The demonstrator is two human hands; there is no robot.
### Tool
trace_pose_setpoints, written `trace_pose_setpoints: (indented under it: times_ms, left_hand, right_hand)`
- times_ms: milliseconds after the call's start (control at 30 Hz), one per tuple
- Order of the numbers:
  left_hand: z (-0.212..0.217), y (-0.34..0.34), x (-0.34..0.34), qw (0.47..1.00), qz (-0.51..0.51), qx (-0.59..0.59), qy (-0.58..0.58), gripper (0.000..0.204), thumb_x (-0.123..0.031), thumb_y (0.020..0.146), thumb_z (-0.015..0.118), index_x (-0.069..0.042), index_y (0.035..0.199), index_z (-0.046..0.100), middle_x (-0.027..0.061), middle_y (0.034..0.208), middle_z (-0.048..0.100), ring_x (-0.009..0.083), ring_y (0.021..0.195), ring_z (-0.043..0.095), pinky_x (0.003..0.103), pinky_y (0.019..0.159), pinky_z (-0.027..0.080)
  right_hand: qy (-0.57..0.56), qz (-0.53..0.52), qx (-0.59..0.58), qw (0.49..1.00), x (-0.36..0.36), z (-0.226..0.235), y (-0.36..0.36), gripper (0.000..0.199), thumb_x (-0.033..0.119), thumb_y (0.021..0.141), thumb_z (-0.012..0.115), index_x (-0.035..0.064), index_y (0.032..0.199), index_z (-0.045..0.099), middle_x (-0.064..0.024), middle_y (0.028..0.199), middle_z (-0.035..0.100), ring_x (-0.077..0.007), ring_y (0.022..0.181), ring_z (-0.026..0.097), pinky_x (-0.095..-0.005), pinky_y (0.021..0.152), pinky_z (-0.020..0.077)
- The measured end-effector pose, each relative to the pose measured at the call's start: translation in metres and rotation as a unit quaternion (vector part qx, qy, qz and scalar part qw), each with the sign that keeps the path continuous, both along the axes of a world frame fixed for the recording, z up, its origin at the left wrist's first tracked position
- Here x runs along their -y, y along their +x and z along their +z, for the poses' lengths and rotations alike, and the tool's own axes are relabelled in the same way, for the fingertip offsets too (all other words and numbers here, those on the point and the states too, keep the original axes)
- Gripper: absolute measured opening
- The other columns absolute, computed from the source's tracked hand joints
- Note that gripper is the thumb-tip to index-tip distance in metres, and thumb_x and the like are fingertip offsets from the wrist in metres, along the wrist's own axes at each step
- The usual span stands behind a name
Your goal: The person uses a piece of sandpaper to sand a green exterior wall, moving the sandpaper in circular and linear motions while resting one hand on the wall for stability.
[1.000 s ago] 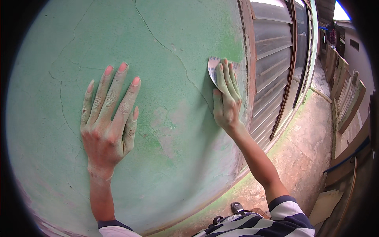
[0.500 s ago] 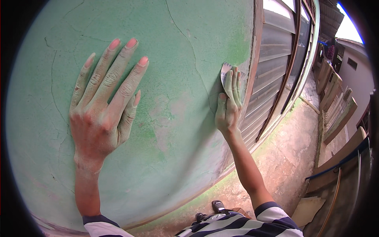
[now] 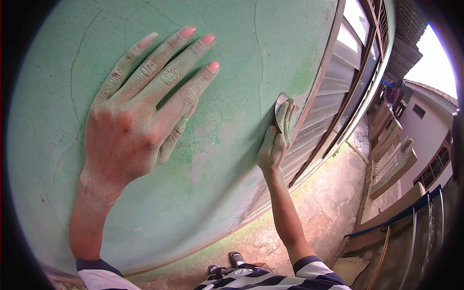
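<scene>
Against the cracked green wall point(image 3: 232, 159), beside the brown window frame point(image 3: 323, 92), the right hand point(image 3: 276, 142) presses a small grey sheet of sandpaper point(image 3: 281, 103) flat under straightened fingers; only its curled upper edge shows. The left hand point(image 3: 140, 116), dusted green, lies open-palmed on the wall, holding nothing.

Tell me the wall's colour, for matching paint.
Pale green wall, cracked and worn to pinkish patches; head view shows it.
</scene>
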State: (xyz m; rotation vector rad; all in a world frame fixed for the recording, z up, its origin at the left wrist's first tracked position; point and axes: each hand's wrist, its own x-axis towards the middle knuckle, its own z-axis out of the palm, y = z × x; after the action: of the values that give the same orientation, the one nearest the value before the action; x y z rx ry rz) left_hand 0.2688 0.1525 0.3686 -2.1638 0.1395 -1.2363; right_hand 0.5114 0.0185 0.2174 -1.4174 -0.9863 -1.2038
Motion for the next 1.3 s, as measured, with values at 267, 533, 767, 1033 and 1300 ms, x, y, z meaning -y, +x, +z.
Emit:
trace_pose_setpoints:
  times_ms: [267, 533, 767, 1033, 1300]
  left_hand:
    - [-0.003, 0.003, -0.002, 1.000, -0.027, 0.000, -0.015, 0.043, -0.016, 0.088, 0.055, -0.011, 0.131, 0.060, 0.0059, 0.141, 0.054, 0.0261, 0.134, 0.046, 0.046, 0.113, 0.034]
    - [-0.001, -0.004, -0.004, 0.999, -0.035, 0.009, -0.013, 0.043, -0.018, 0.090, 0.055, -0.013, 0.133, 0.059, 0.0035, 0.142, 0.052, 0.0228, 0.135, 0.044, 0.043, 0.115, 0.033]
    - [-0.006, 0.001, -0.006, 0.998, -0.052, 0.003, -0.028, 0.044, -0.020, 0.091, 0.055, -0.014, 0.134, 0.057, 0.0034, 0.143, 0.051, 0.0219, 0.136, 0.043, 0.043, 0.115, 0.032]
    - [-0.005, 0.003, -0.003, 0.999, -0.041, 0.010, -0.017, 0.043, -0.019, 0.091, 0.055, -0.013, 0.134, 0.057, 0.0032, 0.143, 0.051, 0.0217, 0.136, 0.043, 0.043, 0.115, 0.032]
    - [-0.003, -0.001, 0.002, 1.000, -0.004, -0.007, -0.018, 0.045, -0.019, 0.091, 0.055, -0.010, 0.135, 0.056, 0.0036, 0.143, 0.051, 0.0218, 0.136, 0.043, 0.043, 0.115, 0.032]
  right_hand:
    - [0.057, 0.033, -0.049, 0.997, 0.021, 0.124, 0.038, 0.047, 0.020, 0.103, 0.039, -0.0102, 0.138, 0.042, -0.0232, 0.150, 0.037, -0.0319, 0.143, 0.031, -0.0361, 0.116, 0.0209]
    - [0.026, 0.001, 0.000, 1.000, 0.002, 0.030, 0.005, 0.045, 0.013, 0.100, 0.039, -0.0089, 0.140, 0.041, -0.0237, 0.151, 0.034, -0.0342, 0.145, 0.025, -0.0391, 0.118, 0.0156]
    - [0.044, -0.014, -0.133, 0.990, 0.019, 0.175, 0.023, 0.045, 0.029, 0.104, 0.039, -0.0041, 0.131, 0.052, -0.0269, 0.133, 0.055, -0.0332, 0.116, 0.058, -0.0315, 0.097, 0.0400]
    - [0.051, -0.031, 0.073, 0.996, 0.005, 0.090, 0.023, 0.043, 0.020, 0.102, 0.040, -0.0077, 0.134, 0.049, -0.0231, 0.142, 0.046, -0.0323, 0.136, 0.039, -0.0359, 0.112, 0.0258]
    - [0.101, -0.018, 0.032, 0.994, 0.001, 0.130, 0.030, 0.042, 0.024, 0.103, 0.041, -0.0074, 0.127, 0.054, -0.0241, 0.124, 0.061, -0.0285, 0.112, 0.058, -0.0332, 0.099, 0.0390]
